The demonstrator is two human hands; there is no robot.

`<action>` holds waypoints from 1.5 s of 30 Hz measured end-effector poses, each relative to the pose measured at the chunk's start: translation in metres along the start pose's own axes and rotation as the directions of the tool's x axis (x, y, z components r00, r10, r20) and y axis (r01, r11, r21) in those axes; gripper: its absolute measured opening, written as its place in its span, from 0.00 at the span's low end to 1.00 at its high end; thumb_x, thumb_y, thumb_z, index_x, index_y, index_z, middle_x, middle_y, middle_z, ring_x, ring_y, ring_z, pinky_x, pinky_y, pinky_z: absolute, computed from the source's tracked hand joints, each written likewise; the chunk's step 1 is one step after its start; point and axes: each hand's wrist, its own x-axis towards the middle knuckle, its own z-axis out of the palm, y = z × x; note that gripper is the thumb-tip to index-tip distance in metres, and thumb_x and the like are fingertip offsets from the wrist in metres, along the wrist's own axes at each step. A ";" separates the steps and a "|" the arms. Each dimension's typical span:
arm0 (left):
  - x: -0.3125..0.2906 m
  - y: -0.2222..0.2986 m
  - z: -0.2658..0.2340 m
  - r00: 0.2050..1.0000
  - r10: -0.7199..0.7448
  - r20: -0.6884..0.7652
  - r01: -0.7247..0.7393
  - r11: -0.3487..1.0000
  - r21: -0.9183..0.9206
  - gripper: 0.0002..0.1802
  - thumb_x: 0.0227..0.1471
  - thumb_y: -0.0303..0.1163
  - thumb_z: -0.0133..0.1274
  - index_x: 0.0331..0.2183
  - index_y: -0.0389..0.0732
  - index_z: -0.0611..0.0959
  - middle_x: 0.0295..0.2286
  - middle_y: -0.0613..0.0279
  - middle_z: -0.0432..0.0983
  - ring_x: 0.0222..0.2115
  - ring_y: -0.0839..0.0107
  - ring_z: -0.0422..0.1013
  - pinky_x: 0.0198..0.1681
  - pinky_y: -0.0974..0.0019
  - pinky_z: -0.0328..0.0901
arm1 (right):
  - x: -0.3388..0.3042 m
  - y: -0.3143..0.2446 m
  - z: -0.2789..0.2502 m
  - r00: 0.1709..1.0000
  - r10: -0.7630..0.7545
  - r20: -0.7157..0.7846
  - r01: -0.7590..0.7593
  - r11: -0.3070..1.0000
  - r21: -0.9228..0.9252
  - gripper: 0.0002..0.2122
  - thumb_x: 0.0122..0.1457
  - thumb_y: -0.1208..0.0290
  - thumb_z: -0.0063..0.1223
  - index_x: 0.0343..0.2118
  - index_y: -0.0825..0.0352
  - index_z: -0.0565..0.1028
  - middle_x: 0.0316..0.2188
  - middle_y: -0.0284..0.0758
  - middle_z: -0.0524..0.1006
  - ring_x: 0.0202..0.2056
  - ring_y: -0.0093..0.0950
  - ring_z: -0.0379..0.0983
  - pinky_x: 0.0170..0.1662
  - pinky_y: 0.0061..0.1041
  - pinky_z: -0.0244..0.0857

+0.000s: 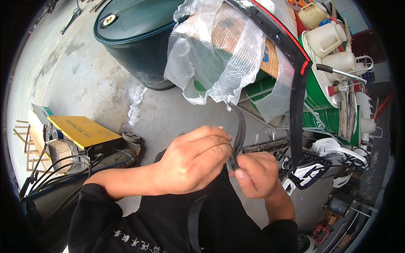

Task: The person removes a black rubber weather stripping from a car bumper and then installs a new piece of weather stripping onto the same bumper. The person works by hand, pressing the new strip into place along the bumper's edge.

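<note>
A person's 2 bare hands work a thin black rubber strip at the centre of the head view, above a concrete floor. The left hand is curled closed, its fingertips pinching the strip near the bottom bend; the right hand is also closed, thumb pressed over the strip's looped lower end. The strip rises toward 12 o'clock and disappears under a sheet of bubble wrap that hangs over a long black trim panel with a red edge, which sweeps down at 2 o'clock. A dark blue drum stands at 11 o'clock, a yellow case lies at 9 o'clock, and white plastic jugs crowd green drums at 2 o'clock. Judged from the grips, the strip would best be handled by keeping the pinch points close together near the bend, feeding it a little at a time, and holding it free of twists. A hard pull could drag the loose wrap, so tension looks best kept light and in line with the strip.
</note>
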 end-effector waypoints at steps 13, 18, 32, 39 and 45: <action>0.001 -0.013 0.008 0.969 -0.245 -0.017 0.227 0.921 -0.316 0.06 0.43 0.21 0.57 0.28 0.34 0.79 0.31 0.55 0.78 0.36 0.54 0.75 0.41 0.58 0.69 | -0.006 0.004 0.003 0.986 0.138 -0.088 -0.119 0.974 0.190 0.11 0.62 0.72 0.43 0.36 0.75 0.74 0.17 0.33 0.75 0.16 0.23 0.71 0.22 0.22 0.67; 0.005 -0.007 -0.003 0.986 -0.163 0.046 0.169 0.972 -0.161 0.08 0.46 0.23 0.62 0.32 0.33 0.81 0.34 0.53 0.77 0.36 0.54 0.74 0.41 0.58 0.69 | -0.008 0.005 0.000 0.985 0.150 -0.087 -0.142 0.985 0.098 0.12 0.62 0.72 0.43 0.40 0.76 0.75 0.17 0.33 0.75 0.17 0.23 0.71 0.23 0.22 0.66; -0.004 0.006 0.009 0.991 -0.107 -0.081 0.118 0.980 0.158 0.10 0.39 0.24 0.64 0.28 0.36 0.81 0.30 0.60 0.76 0.30 0.60 0.72 0.34 0.60 0.66 | -0.005 -0.005 0.005 0.995 0.094 -0.016 -0.095 0.987 -0.133 0.10 0.54 0.79 0.53 0.39 0.75 0.73 0.24 0.43 0.75 0.22 0.40 0.74 0.25 0.34 0.66; -0.006 0.000 0.004 1.000 -0.014 0.017 0.013 0.996 0.083 0.11 0.39 0.22 0.63 0.29 0.35 0.80 0.30 0.58 0.76 0.30 0.58 0.72 0.34 0.59 0.64 | -0.009 -0.002 -0.004 0.987 0.127 0.100 -0.125 0.992 -0.025 0.06 0.54 0.77 0.56 0.32 0.71 0.72 0.19 0.40 0.71 0.21 0.41 0.72 0.24 0.35 0.65; -0.004 -0.002 0.014 0.997 0.058 -0.045 -0.051 0.989 0.136 0.12 0.33 0.24 0.61 0.26 0.36 0.79 0.27 0.61 0.74 0.27 0.62 0.69 0.37 0.61 0.64 | -0.011 0.000 0.004 0.978 0.196 0.076 -0.200 0.978 0.057 0.11 0.56 0.71 0.59 0.25 0.69 0.69 0.17 0.42 0.70 0.19 0.43 0.70 0.23 0.35 0.63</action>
